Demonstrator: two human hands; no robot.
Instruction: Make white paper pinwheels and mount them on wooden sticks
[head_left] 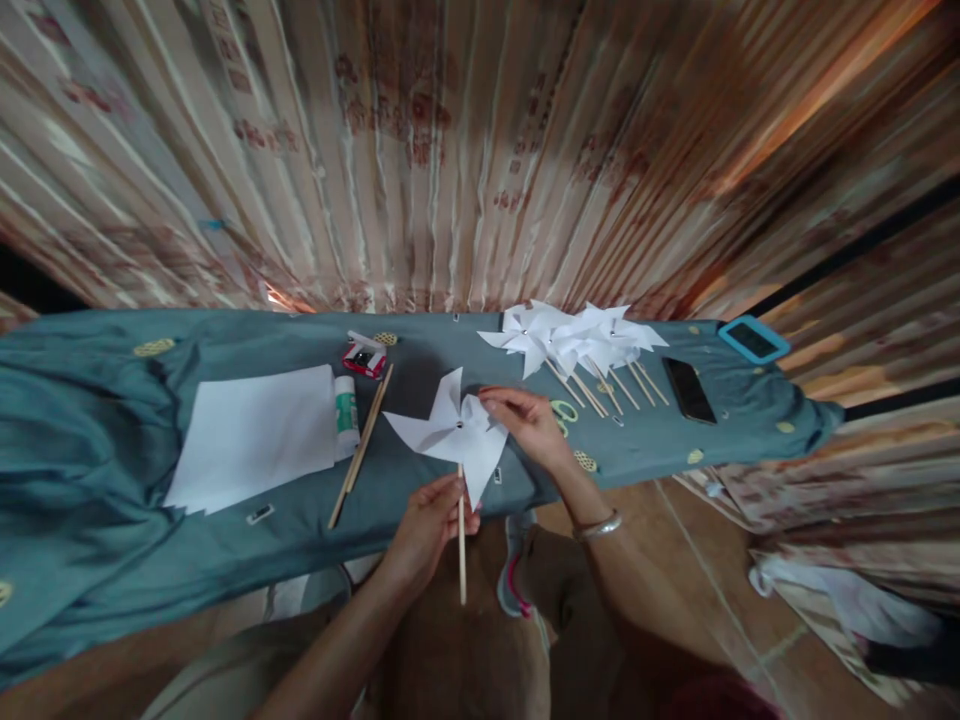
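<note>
A white paper pinwheel (442,432) on a thin wooden stick (462,560) is held up in front of me, over the near edge of the table. My left hand (431,525) is closed around the stick just below the blades. With fingers pinched, my right hand (525,418) touches the upper right blade of the same pinwheel; a small dark pin shows at its centre. Beyond my right hand lie several finished-looking paper pinwheels (577,335) with their sticks toward me. Green-handled scissors (562,415) lie partly hidden behind that hand.
On the green cloth (300,545) at left are a stack of white paper (255,430), a glue stick (346,410), loose wooden sticks (364,445) and a small red box (364,356). At right lie a black phone (688,390) and a blue-framed device (754,340). A curtain (465,150) hangs behind.
</note>
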